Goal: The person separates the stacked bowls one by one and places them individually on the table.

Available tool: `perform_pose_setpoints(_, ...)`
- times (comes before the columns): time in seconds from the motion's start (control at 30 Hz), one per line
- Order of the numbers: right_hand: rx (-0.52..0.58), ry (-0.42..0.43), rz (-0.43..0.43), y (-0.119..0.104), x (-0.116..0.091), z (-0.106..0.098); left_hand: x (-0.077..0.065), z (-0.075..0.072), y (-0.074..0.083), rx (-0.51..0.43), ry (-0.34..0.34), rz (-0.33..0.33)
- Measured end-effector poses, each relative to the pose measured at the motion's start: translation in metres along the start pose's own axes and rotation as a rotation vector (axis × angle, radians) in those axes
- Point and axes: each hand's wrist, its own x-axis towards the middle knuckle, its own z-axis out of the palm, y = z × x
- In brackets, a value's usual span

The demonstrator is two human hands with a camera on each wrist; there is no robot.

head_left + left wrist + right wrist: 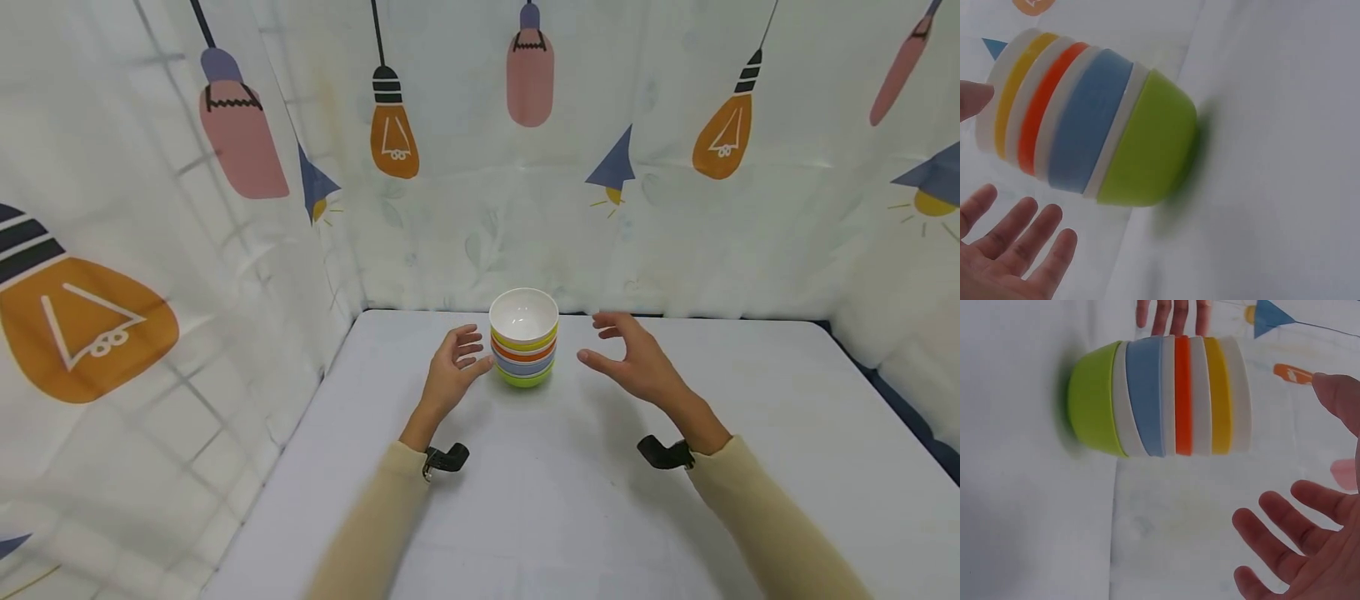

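Observation:
A stack of nested bowls (pixel 523 354) stands upright on the white table, with bands of yellow, orange, blue and green between white rims. The top bowl (pixel 524 314) shows a white inside. To the left of the stack is my left hand (pixel 456 367), fingers spread and relaxed, its thumb close to the bowls; whether it touches cannot be told. My right hand (pixel 628 360) hovers right of the stack, a gap away, with thumb and fingers apart. In the left wrist view, the green bowl (pixel 1147 144) forms the bottom, and the palm faces the stack.
The white-covered table (pixel 525 500) spreads around the stack. Behind it hangs a pale curtain (pixel 465 225) printed with lamps and bulbs, which also runs along the left side. A dark strap with a camera mount (pixel 666 452) sits on each wrist.

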Motion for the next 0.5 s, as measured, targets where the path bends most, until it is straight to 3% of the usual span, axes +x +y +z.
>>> perform_pose_setpoints(0.3,0.064,-0.054,0.068,-0.007,0.023,0.018,0.003,0.017,-0.016,0.027,-0.058,-0.081)
perform_pose_setpoints(0.5,0.09,-0.081,0.052,-0.009,0.041,0.027,0.009,0.024,-0.029,0.047,-0.103,-0.084)
